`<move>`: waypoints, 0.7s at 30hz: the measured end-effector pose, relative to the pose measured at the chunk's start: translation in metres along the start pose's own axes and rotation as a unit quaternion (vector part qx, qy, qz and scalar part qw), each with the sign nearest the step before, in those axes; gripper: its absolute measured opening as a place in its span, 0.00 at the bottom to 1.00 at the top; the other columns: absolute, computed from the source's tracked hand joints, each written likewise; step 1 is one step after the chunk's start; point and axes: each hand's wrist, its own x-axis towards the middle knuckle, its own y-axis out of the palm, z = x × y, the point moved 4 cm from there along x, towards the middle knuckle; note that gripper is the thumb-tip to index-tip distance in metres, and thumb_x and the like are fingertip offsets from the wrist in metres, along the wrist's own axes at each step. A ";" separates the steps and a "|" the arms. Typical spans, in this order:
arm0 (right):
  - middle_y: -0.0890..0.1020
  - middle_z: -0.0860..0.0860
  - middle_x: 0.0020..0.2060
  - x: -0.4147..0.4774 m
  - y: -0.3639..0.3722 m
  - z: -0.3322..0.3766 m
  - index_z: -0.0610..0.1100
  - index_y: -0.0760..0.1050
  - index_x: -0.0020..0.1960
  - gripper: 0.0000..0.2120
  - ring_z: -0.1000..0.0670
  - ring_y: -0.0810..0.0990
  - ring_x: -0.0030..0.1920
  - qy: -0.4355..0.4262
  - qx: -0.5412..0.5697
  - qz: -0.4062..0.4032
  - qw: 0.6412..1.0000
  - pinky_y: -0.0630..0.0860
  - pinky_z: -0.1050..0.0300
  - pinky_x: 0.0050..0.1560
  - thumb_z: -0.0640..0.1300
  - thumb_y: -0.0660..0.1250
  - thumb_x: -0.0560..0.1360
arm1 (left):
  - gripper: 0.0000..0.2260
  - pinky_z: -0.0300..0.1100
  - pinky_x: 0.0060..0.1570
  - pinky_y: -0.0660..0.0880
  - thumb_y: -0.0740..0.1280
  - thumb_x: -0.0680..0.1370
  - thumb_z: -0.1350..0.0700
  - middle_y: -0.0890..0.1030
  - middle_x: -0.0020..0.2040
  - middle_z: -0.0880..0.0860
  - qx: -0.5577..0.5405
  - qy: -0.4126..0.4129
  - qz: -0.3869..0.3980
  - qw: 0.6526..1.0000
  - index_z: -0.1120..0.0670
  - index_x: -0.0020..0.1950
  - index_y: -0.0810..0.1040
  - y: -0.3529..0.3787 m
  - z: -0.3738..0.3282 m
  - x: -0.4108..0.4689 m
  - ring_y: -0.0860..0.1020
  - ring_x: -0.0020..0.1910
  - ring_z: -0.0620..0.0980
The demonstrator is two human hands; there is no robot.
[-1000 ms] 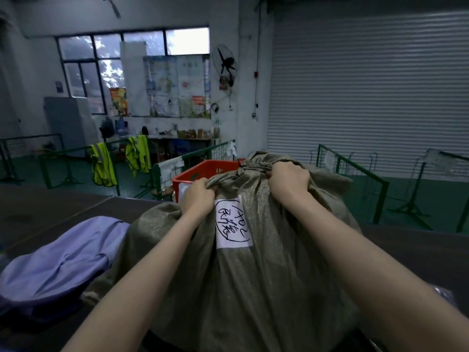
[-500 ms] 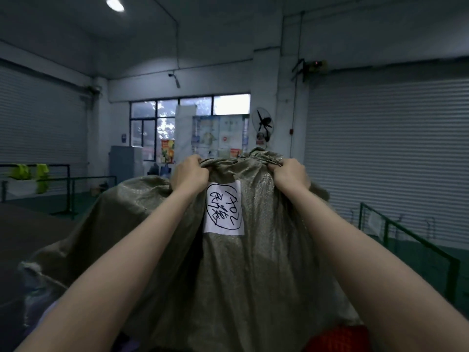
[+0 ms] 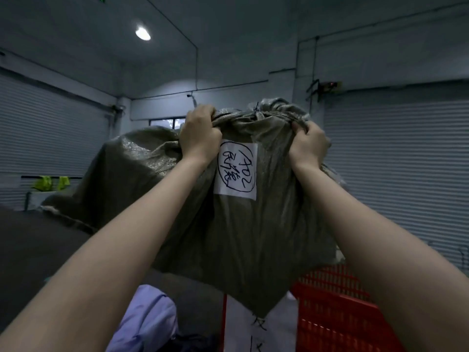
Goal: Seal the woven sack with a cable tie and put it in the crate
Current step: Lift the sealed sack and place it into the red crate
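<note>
A bulky grey-green woven sack (image 3: 223, 229) hangs in the air in front of me, a white label (image 3: 237, 171) with handwritten marks on its face. Its neck is bunched at the top with a thin dark cable tie (image 3: 256, 111) around it. My left hand (image 3: 199, 137) grips the fabric left of the neck, my right hand (image 3: 308, 146) grips it on the right. The red plastic crate (image 3: 337, 308) sits below the sack's lower right corner, partly hidden by the sack and my right arm.
A lilac cloth bundle (image 3: 149, 318) lies low at the centre left on a dark table (image 3: 33, 250). A white paper sheet (image 3: 261, 334) hangs on the crate's front. Shutter doors fill both side walls; yellow vests (image 3: 50, 182) hang far left.
Both hands have lifted the sack from the table to well above the crate, and the view has tilted up toward the ceiling. The sack's bottom now hangs free.
</note>
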 end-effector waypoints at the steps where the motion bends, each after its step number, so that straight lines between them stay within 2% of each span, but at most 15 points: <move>1: 0.81 0.41 0.56 0.002 -0.002 -0.002 0.38 0.78 0.57 0.15 0.43 0.76 0.57 -0.013 0.008 -0.021 1.000 0.64 0.58 0.50 0.45 0.59 0.79 | 0.12 0.42 0.45 0.62 0.57 0.70 0.70 0.71 0.45 0.54 -0.012 0.010 -0.014 1.000 0.62 0.50 0.73 0.004 -0.002 0.000 0.66 0.46 0.50; 4: 0.81 0.38 0.54 0.004 -0.013 -0.014 0.34 0.78 0.55 0.13 0.42 0.77 0.55 -0.078 0.015 -0.092 0.993 0.64 0.60 0.50 0.40 0.59 0.78 | 0.11 0.40 0.44 0.62 0.57 0.69 0.70 0.73 0.45 0.57 -0.079 0.026 -0.051 0.995 0.64 0.49 0.73 0.025 -0.005 -0.010 0.67 0.45 0.52; 7: 0.82 0.35 0.46 0.005 -0.025 -0.028 0.31 0.78 0.48 0.10 0.39 0.79 0.47 -0.165 0.006 -0.159 0.973 0.63 0.62 0.42 0.35 0.60 0.76 | 0.09 0.44 0.42 0.65 0.55 0.67 0.68 0.73 0.42 0.61 -0.150 0.041 -0.065 0.986 0.60 0.44 0.70 0.054 -0.007 -0.022 0.68 0.43 0.55; 10: 0.81 0.35 0.39 0.012 -0.032 -0.039 0.31 0.78 0.43 0.08 0.40 0.80 0.40 -0.228 -0.026 -0.173 0.958 0.58 0.69 0.38 0.32 0.61 0.74 | 0.10 0.43 0.42 0.64 0.56 0.68 0.71 0.68 0.42 0.56 -0.208 0.021 -0.065 0.976 0.57 0.43 0.65 0.084 -0.011 -0.031 0.66 0.44 0.52; 13: 0.81 0.36 0.38 0.021 -0.039 -0.053 0.31 0.78 0.42 0.07 0.40 0.79 0.39 -0.264 -0.067 -0.163 0.948 0.60 0.69 0.38 0.31 0.61 0.73 | 0.09 0.39 0.44 0.61 0.56 0.69 0.72 0.68 0.43 0.56 -0.254 -0.020 -0.071 0.964 0.61 0.45 0.70 0.113 -0.016 -0.047 0.66 0.45 0.51; 15: 0.80 0.37 0.37 0.026 -0.044 -0.065 0.32 0.78 0.43 0.07 0.40 0.79 0.39 -0.285 -0.097 -0.161 0.940 0.62 0.68 0.39 0.31 0.61 0.73 | 0.09 0.35 0.44 0.60 0.56 0.69 0.71 0.70 0.43 0.60 -0.288 -0.040 -0.066 0.955 0.65 0.46 0.72 0.133 -0.021 -0.056 0.66 0.46 0.52; 17: 0.80 0.37 0.37 0.032 -0.050 -0.078 0.32 0.78 0.43 0.07 0.39 0.79 0.39 -0.296 -0.128 -0.167 0.932 0.64 0.66 0.39 0.31 0.61 0.74 | 0.09 0.41 0.47 0.65 0.56 0.69 0.69 0.74 0.44 0.65 -0.323 -0.046 -0.061 0.943 0.66 0.45 0.72 0.156 -0.027 -0.062 0.70 0.47 0.56; 19: 0.81 0.37 0.38 0.034 -0.055 -0.085 0.32 0.78 0.43 0.08 0.39 0.79 0.39 -0.308 -0.148 -0.167 0.925 0.66 0.62 0.40 0.33 0.60 0.74 | 0.08 0.56 0.54 0.71 0.56 0.70 0.69 0.75 0.45 0.67 -0.346 -0.049 -0.058 0.935 0.63 0.44 0.72 0.174 -0.029 -0.064 0.73 0.50 0.62; 20: 0.81 0.37 0.38 0.036 -0.054 -0.089 0.32 0.78 0.43 0.08 0.39 0.79 0.39 -0.317 -0.161 -0.165 0.920 0.66 0.61 0.40 0.33 0.60 0.74 | 0.07 0.58 0.55 0.71 0.56 0.70 0.70 0.75 0.46 0.68 -0.360 -0.059 -0.054 0.929 0.63 0.44 0.71 0.185 -0.029 -0.065 0.73 0.50 0.61; 21: 0.81 0.37 0.38 0.039 -0.054 -0.092 0.33 0.78 0.42 0.09 0.39 0.79 0.39 -0.326 -0.171 -0.164 0.915 0.66 0.61 0.40 0.34 0.60 0.74 | 0.07 0.55 0.53 0.71 0.57 0.71 0.71 0.75 0.46 0.68 -0.373 -0.072 -0.048 0.924 0.64 0.44 0.72 0.196 -0.029 -0.065 0.72 0.49 0.59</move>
